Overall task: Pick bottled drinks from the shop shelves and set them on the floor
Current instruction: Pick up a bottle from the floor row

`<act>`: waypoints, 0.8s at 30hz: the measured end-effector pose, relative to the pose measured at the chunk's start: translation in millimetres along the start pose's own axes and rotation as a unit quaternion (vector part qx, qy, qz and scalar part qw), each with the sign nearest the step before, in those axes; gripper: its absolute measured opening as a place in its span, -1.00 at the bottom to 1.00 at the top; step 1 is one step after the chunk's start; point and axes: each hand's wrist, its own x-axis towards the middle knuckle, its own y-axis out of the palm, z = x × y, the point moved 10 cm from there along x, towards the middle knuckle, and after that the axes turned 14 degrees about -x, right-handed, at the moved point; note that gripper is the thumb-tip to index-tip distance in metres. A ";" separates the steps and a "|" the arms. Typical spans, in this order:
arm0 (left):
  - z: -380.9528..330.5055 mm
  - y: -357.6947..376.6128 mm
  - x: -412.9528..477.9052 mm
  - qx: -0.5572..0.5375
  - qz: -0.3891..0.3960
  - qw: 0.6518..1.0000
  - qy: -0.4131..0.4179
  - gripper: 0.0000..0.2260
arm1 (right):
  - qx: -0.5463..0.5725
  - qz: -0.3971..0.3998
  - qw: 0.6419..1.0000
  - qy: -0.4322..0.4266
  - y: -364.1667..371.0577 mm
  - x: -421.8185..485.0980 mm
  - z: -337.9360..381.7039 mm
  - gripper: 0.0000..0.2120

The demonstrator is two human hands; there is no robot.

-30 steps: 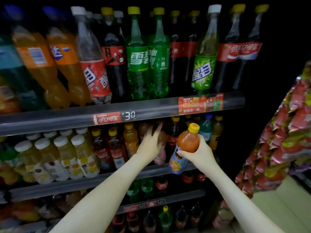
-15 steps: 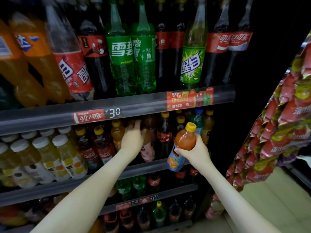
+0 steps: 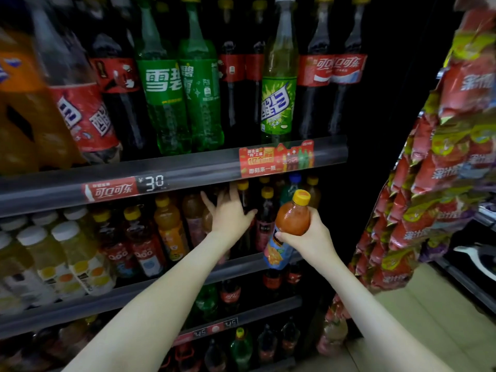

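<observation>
My right hand (image 3: pixel 312 238) grips an orange juice bottle (image 3: pixel 291 218) with a yellow cap and a blue label, held tilted in front of the middle shelf. My left hand (image 3: pixel 230 213) reaches into that shelf with fingers spread, touching small dark and pinkish bottles (image 3: pixel 264 216) under the shelf rail; it holds nothing. The bottle behind its palm is mostly hidden. Small yellow-capped orange bottles (image 3: pixel 170 226) and tea bottles (image 3: pixel 139 242) stand to the left.
Large cola, green soda (image 3: pixel 163 100) and orange soda bottles fill the upper shelf (image 3: pixel 188 173). White-capped juice bottles (image 3: pixel 77 251) stand at the far left. Hanging snack packets (image 3: pixel 440 183) crowd the right. Pale floor (image 3: pixel 429 318) shows at the lower right. Lower shelves hold more bottles.
My left hand has shifted right along the middle shelf and spread its fingers over the dark bottles. The right hand keeps the orange bottle at about the same place. The camera moved closer.
</observation>
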 end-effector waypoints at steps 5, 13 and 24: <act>-10.4 -4.4 -13.2 0.022 -0.029 0.999 -0.005 -0.45 | 0.010 0.001 1.000 -0.012 -6.3 3.5 -5.8 -0.23; 5.3 -16.3 -72.4 -0.292 -0.022 0.956 -0.001 -0.72 | 0.035 -0.003 0.999 -0.025 -5.3 7.1 -13.8 -0.23; 58.8 -106.0 -83.1 -0.470 -0.086 0.873 -0.101 -0.73 | 0.065 0.007 0.997 -0.039 33.5 16.1 -3.3 -0.27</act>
